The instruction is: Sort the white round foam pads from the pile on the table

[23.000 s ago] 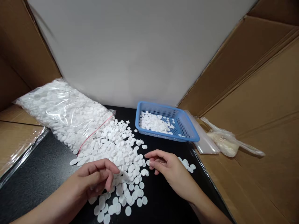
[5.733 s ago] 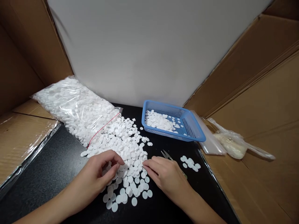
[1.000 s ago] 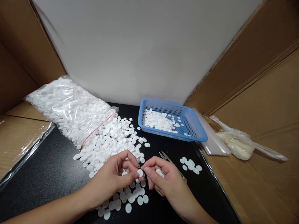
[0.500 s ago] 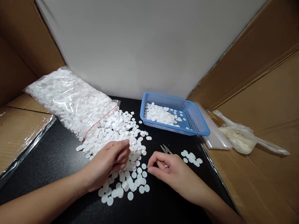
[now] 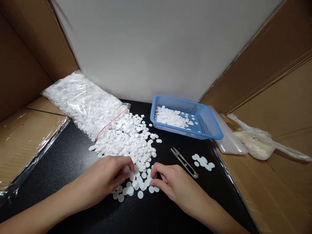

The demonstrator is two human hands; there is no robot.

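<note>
A pile of small white discs (image 5: pixel 126 139) spills from an open clear zip bag (image 5: pixel 85 104) onto the black table (image 5: pixel 60 162). My left hand (image 5: pixel 107 177) rests palm down on the pile's near edge, fingers curled with their tips among the discs. My right hand (image 5: pixel 170 183) lies just right of it, fingertips bent and touching discs at the pile's near right edge. What either hand pinches, if anything, is hidden. A small metal thread snip (image 5: pixel 184 158) lies on the table beyond my right hand.
A blue plastic basket (image 5: pixel 207 128) holding several white discs stands at the back right. A small separate group of discs (image 5: pixel 203 162) lies near the snip. Clear bags (image 5: pixel 253 143) lie on cardboard at right. Cardboard walls and a white board enclose the table.
Both hands have dropped from a raised pinch at mid-table down onto the near edge of the pile. The snip now shows fully beyond my right hand.
</note>
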